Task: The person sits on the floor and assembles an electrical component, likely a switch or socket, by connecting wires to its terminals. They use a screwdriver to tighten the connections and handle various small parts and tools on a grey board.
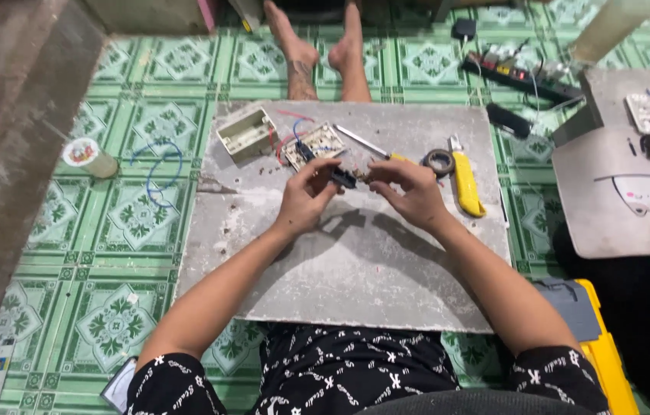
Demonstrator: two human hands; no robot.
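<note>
Over the grey board (356, 269), left hand (306, 196) and right hand (409, 192) both pinch a small dark switch module (343, 178) between fingertips, with yellow utility knife (465, 183) and tape roll (439, 161) just right.

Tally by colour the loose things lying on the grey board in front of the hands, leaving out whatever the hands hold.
White: 2, an open box and a wired switch plate
Yellow: 2, a utility knife and a yellow-handled screwdriver
Black: 1, a tape roll
Total: 5
</note>
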